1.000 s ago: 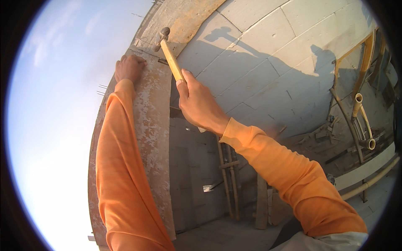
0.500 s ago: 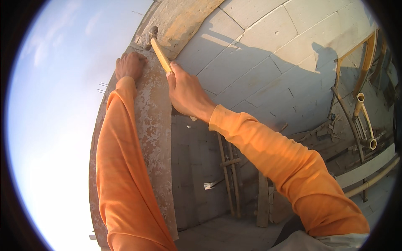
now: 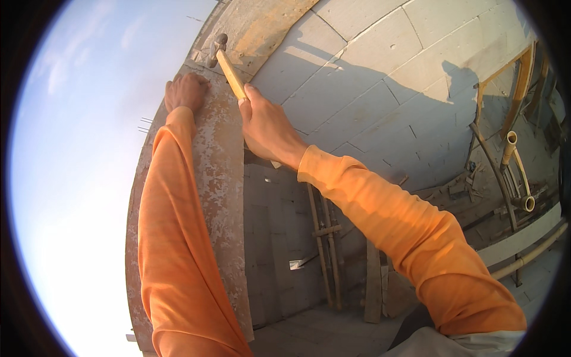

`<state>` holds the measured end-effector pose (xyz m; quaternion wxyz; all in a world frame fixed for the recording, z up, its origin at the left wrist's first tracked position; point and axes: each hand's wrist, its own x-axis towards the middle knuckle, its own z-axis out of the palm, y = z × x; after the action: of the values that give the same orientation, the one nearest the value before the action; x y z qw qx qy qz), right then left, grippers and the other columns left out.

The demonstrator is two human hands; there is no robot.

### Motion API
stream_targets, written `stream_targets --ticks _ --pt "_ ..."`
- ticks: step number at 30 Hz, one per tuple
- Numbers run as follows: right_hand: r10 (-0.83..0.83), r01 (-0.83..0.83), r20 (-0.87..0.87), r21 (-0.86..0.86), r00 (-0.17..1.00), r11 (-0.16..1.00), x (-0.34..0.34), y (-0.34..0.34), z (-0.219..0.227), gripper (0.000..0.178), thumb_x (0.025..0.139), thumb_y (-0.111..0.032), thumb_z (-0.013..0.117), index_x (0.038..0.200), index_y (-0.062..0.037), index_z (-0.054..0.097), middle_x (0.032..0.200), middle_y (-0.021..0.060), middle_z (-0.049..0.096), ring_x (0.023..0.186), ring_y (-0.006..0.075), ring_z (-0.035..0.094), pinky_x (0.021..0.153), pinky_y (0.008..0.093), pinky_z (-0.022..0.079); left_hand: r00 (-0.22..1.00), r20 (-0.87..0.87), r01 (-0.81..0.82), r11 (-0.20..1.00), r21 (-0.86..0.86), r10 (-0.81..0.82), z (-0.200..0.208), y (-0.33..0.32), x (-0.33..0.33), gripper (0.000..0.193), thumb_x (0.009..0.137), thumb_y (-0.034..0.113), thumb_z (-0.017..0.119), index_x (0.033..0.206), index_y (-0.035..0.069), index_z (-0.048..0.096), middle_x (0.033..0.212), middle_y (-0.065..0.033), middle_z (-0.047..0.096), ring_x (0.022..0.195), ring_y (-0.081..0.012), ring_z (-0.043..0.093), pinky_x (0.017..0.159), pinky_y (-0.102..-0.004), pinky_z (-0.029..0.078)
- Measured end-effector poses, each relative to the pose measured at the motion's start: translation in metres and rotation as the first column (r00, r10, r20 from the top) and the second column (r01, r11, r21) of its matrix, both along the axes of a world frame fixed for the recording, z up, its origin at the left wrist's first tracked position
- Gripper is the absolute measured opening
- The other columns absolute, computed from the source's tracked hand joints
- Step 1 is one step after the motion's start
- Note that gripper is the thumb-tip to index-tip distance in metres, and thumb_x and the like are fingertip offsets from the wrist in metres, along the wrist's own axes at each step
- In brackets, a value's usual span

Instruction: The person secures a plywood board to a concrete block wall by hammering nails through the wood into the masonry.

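My right hand point(image 3: 267, 128) is wrapped round the pale wooden handle of a hammer point(image 3: 229, 72). The dark metal head points away from me, just above the far end of a weathered board point(image 3: 223, 178) mottled with old mortar. Beside the hammer head, a little to its left, my left hand point(image 3: 186, 92) rests on that board. Its fingers are curled in, and whatever they may pinch is too small or hidden to make out. Another stained wooden panel point(image 3: 270, 27) meets the board's far end.
A pale block wall point(image 3: 380, 89) rises at the right, with shadows across it. Below are bamboo poles point(image 3: 324, 250), a yellowish pipe piece point(image 3: 510, 149), a wooden frame point(image 3: 517, 89) and rubble. Thin rebar ends point(image 3: 144, 125) stick out on the left, against open sky.
The hammer and my right hand have shifted slightly up and to the right. My left hand stays at nearly the same spot on the board.
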<state>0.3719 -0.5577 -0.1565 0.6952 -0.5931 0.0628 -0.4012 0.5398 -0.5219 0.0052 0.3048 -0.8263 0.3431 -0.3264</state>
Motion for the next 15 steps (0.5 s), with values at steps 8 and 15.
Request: stream_targets --ticks 8,15 --pt "-0.056 0.055 0.031 0.050 0.998 0.997 0.001 -0.002 -0.002 0.053 0.107 -0.026 0.042 0.145 0.0113 0.042 0.114 0.0389 0.064 0.106 0.0520 0.064 0.093 0.0514 0.051 1.000 -0.003 -0.013 1.000 -0.012 0.013 0.001 0.002 0.002 0.018 0.093 0.032 0.068 0.103 0.028 0.082 0.108 -0.0024 0.076 0.113 -0.0207 0.063 0.096 -0.0371 0.042" --pt "0.064 -0.063 -0.027 0.020 0.998 0.998 0.007 -0.006 -0.002 0.052 0.108 -0.026 0.042 0.144 0.0111 0.043 0.116 0.0387 0.063 0.108 0.0517 0.063 0.093 0.0510 0.051 1.000 0.003 -0.012 1.000 -0.028 0.012 -0.002 0.002 0.002 0.017 0.092 0.031 0.069 0.102 0.027 0.082 0.107 -0.0013 0.076 0.114 -0.0200 0.062 0.096 -0.0368 0.041"
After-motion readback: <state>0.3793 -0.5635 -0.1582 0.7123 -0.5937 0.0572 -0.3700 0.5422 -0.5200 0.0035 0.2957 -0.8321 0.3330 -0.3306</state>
